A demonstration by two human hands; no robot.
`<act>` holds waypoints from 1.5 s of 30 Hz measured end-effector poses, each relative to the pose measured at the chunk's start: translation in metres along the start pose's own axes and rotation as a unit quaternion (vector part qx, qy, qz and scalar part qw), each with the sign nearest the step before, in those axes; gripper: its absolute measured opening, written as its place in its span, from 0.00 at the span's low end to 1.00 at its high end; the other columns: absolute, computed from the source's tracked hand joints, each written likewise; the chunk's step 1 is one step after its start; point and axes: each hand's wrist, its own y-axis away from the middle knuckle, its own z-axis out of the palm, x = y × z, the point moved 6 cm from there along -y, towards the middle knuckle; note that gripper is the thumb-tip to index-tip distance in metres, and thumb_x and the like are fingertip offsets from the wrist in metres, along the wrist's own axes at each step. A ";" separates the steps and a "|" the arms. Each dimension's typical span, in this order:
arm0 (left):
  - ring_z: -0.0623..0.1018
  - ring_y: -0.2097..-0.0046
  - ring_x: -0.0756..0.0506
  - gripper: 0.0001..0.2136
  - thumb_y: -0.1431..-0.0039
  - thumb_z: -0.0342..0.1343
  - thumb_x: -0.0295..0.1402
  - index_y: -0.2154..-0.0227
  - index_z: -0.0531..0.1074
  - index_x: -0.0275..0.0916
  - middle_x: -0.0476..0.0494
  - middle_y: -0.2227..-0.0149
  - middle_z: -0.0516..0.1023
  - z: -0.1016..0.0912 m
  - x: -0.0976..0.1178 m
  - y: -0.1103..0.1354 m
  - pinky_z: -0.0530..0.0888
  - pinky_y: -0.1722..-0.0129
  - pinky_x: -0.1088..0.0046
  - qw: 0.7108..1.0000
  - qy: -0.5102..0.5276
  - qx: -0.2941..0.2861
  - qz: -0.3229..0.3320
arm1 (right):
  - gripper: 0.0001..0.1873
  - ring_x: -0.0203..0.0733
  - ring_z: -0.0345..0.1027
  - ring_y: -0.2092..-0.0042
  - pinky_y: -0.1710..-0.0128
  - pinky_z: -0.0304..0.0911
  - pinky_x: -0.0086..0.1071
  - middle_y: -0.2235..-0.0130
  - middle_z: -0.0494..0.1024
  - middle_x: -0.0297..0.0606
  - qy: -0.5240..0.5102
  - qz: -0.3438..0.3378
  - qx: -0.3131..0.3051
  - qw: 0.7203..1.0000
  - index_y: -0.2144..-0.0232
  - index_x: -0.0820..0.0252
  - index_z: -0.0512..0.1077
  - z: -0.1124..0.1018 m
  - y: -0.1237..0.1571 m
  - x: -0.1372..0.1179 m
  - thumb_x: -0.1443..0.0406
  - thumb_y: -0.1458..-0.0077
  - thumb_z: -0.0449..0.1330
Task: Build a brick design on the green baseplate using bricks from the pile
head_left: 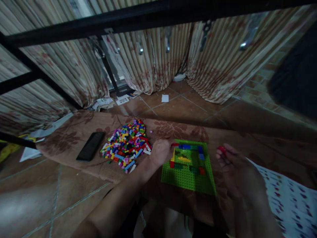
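Note:
A green baseplate (188, 183) lies before me with blue, green, yellow and red bricks set in a rough rectangle. Inside that outline is a small yellow piece (183, 159). At the plate's far left corner, my left hand (160, 152) is closed, its fingertips at a thin red brick (175, 144); they seem to pinch it, though the fingers partly hide it. To the right of the plate, my right hand (230, 165) is raised and closed around a red toy brick (222, 150), held between thumb and fingers. That hand is slightly blurred.
Left of the plate spreads a heap of mixed loose bricks (126, 143), with a black phone (90, 146) beyond it. A printed sheet (287, 195) lies at the right. The patterned cloth (96, 119) covers the low table; a dark metal bar (148, 16) crosses above.

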 end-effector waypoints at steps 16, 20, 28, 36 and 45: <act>0.78 0.53 0.41 0.15 0.45 0.49 0.24 0.58 0.76 0.36 0.37 0.58 0.80 -0.048 -0.108 0.065 0.72 0.50 0.65 0.977 -0.034 -0.019 -0.211 | 0.15 0.47 0.74 0.55 0.53 0.68 0.40 0.57 0.79 0.45 0.469 -0.167 -0.374 0.782 0.57 0.60 0.73 0.153 0.098 0.136 0.65 0.43 0.50; 0.75 0.49 0.36 0.13 0.45 0.49 0.25 0.59 0.75 0.33 0.31 0.55 0.77 -0.055 -0.100 0.072 0.70 0.48 0.56 0.977 -0.051 0.026 -0.208 | 0.16 0.47 0.73 0.53 0.53 0.67 0.40 0.54 0.78 0.45 0.487 -0.197 -0.333 0.783 0.56 0.59 0.73 0.155 0.084 0.138 0.62 0.43 0.51; 0.75 0.52 0.37 0.14 0.44 0.47 0.23 0.56 0.73 0.30 0.32 0.56 0.76 -0.048 -0.075 0.074 0.73 0.50 0.57 0.986 0.046 0.052 -0.153 | 0.16 0.47 0.75 0.60 0.58 0.67 0.38 0.61 0.82 0.43 0.588 -0.199 -0.272 0.735 0.61 0.58 0.77 0.229 0.030 0.143 0.59 0.44 0.52; 0.76 0.52 0.38 0.14 0.45 0.47 0.21 0.59 0.73 0.32 0.33 0.57 0.77 -0.056 -0.092 0.079 0.73 0.52 0.61 0.982 0.065 0.042 -0.173 | 0.14 0.46 0.75 0.56 0.56 0.66 0.33 0.59 0.82 0.44 0.711 -0.155 -0.293 0.620 0.60 0.60 0.77 0.277 0.010 0.180 0.61 0.47 0.61; 0.80 0.58 0.40 0.13 0.41 0.44 0.23 0.60 0.73 0.34 0.36 0.62 0.80 -0.049 -0.105 0.077 0.74 0.58 0.65 0.980 0.040 0.001 -0.196 | 0.10 0.47 0.75 0.56 0.55 0.64 0.35 0.60 0.81 0.44 0.699 -0.162 -0.281 0.637 0.61 0.58 0.76 0.275 0.025 0.163 0.63 0.43 0.57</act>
